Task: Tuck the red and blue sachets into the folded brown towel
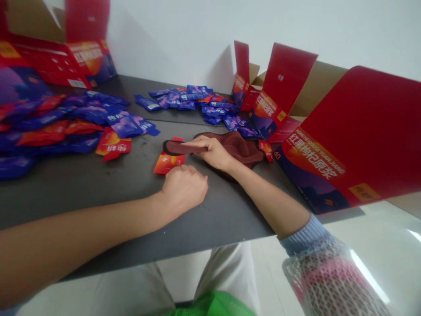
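My right fingers (203,143) clamped on soft brown fabric (241,147), dark-edged, crumpled, centre of frame. My left fingers (190,170) curled together in fist, near flat, angular orange packet (163,164). Smooth grey desk (98,186) beneath.

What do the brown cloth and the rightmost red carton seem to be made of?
Brown cloth: soft, matte fabric, perhaps fleece or microfibre; it bunches in folds.
Rightmost red carton: probably printed cardboard, smooth and low in gloss; its panels stand flat and stiff.
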Demonstrator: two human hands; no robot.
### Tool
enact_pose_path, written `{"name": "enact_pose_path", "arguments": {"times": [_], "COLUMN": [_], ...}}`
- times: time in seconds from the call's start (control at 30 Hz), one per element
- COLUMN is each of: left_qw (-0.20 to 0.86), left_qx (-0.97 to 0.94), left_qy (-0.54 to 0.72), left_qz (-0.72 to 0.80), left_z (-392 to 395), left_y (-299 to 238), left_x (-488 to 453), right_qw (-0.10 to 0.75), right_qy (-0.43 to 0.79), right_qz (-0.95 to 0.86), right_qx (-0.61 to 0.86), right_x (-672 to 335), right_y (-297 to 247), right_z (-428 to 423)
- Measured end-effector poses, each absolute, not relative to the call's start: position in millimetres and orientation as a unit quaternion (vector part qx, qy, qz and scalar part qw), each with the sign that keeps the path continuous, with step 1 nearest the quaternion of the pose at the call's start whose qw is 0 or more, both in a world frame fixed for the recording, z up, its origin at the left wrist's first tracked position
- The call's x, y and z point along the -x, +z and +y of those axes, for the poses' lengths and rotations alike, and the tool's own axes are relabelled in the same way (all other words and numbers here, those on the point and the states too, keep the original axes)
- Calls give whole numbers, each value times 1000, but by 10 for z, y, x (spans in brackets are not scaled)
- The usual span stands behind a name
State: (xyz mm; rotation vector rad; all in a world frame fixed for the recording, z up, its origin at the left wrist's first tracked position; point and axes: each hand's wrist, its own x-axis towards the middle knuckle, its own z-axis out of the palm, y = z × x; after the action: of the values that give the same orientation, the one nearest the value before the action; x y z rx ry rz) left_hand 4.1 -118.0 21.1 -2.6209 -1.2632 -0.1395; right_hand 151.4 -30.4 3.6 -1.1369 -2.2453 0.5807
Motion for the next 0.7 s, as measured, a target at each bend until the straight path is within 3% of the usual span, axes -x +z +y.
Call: {"name": "enact_pose_path", "arguments": {"times": [0.1,0.5,0.7], "left_qw": [137,153,150], "left_qx": [897,898,894], "left_qy": [-61,-84,-72], "left_qz": [-417,-404,-417], "left_z": [-1176,-1176,-1175], "left_y": [185,138,161], "left_x": [-34,-57,-55], "right_qw": [333,188,135], "right_qy": [281,383,247], "right_qz": [-828,-882,-899], "right_qx": [353,200,334], "right_x": [-1443,-1496,-1429], "right_y": [53,287,266], "right_z": [-367,-348,-428]}}
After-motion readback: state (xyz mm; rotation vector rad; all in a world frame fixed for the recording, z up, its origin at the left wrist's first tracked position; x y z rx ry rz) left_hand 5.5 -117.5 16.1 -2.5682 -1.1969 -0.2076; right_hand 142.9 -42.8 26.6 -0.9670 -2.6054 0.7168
